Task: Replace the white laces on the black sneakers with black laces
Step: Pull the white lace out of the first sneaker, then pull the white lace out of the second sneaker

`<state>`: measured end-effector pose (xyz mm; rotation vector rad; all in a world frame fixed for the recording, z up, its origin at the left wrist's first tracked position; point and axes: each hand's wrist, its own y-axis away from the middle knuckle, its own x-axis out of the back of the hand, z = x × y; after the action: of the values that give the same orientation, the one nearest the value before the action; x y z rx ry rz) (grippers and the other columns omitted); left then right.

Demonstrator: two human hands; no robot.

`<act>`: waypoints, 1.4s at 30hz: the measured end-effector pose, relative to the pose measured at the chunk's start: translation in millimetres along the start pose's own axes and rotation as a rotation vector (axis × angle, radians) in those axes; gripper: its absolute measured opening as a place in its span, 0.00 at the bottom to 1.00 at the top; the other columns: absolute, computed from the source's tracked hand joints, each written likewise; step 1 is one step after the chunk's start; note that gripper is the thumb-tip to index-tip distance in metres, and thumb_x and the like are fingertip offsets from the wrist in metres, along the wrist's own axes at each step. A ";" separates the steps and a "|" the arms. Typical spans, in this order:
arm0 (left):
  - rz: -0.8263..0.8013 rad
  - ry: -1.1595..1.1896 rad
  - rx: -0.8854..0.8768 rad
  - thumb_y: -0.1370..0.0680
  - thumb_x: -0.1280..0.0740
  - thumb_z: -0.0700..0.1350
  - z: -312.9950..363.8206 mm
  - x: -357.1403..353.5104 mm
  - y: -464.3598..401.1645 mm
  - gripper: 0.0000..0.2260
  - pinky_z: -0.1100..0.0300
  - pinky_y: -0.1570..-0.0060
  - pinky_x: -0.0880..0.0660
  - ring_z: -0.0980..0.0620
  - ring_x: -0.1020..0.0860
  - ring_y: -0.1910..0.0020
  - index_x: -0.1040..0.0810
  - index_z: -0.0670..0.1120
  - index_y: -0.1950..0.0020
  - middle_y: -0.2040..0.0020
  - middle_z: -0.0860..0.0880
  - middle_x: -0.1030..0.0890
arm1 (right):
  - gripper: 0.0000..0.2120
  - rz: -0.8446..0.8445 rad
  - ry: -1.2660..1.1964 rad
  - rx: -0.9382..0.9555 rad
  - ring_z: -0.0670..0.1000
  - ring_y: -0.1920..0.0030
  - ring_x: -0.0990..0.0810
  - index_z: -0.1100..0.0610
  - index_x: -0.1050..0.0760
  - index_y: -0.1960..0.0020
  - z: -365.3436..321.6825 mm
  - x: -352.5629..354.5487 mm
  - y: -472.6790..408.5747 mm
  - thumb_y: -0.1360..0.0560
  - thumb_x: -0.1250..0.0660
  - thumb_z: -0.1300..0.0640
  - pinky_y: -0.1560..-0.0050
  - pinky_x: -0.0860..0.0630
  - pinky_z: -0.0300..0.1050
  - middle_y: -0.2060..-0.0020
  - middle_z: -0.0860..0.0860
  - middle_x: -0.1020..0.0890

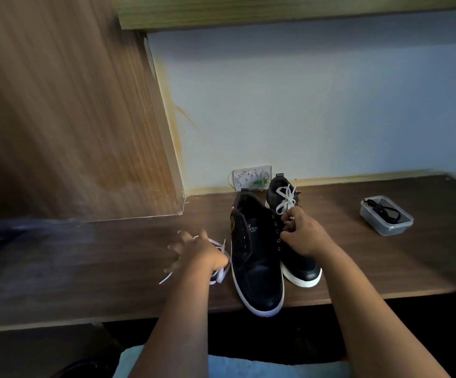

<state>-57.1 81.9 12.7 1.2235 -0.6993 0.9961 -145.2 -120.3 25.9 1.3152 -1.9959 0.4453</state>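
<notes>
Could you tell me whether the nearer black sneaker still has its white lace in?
Out. The nearer sneaker shows bare eyelets, and a loose white lace lies on the desk beside it, under the left hand.

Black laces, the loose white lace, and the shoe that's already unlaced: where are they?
Black laces (384, 212): head view, on the dark coil inside the plastic tub.
White lace (222, 272): head view, on the strands beside the left hand.
Unlaced shoe (258, 271): head view, on its toe.
</notes>
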 end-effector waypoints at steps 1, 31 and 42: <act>-0.012 0.004 0.026 0.33 0.29 0.57 -2.7 -4.3 -3.2 0.47 0.30 0.36 0.39 0.31 0.55 0.26 0.55 0.58 0.23 0.24 0.42 0.63 | 0.15 0.048 0.037 0.024 0.51 0.54 0.24 0.52 0.32 0.44 -5.5 -1.7 2.4 0.28 0.33 0.61 0.54 0.28 0.44 0.54 0.49 0.23; 0.152 0.163 -0.002 0.34 0.24 0.59 -65.3 35.6 -8.9 0.47 0.42 0.29 0.42 0.38 0.50 0.25 0.48 0.51 0.23 0.24 0.40 0.51 | 0.26 0.059 0.221 0.435 0.59 0.35 0.33 0.55 0.34 0.30 -99.8 -108.1 5.9 0.27 0.36 0.59 0.32 0.34 0.50 0.37 0.57 0.31; -0.006 -0.103 -0.274 0.29 0.27 0.51 70.4 -57.4 73.6 0.49 0.43 0.35 0.31 0.34 0.46 0.27 0.59 0.49 0.21 0.23 0.41 0.62 | 0.43 0.062 0.150 -0.301 0.65 0.33 0.34 0.45 0.52 0.23 32.9 -28.7 40.2 0.30 0.31 0.41 0.33 0.36 0.53 0.33 0.61 0.35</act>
<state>-142.8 2.6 10.5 1.0403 -0.8821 0.8060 -186.3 -104.5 -13.9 1.0068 -1.8955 0.2508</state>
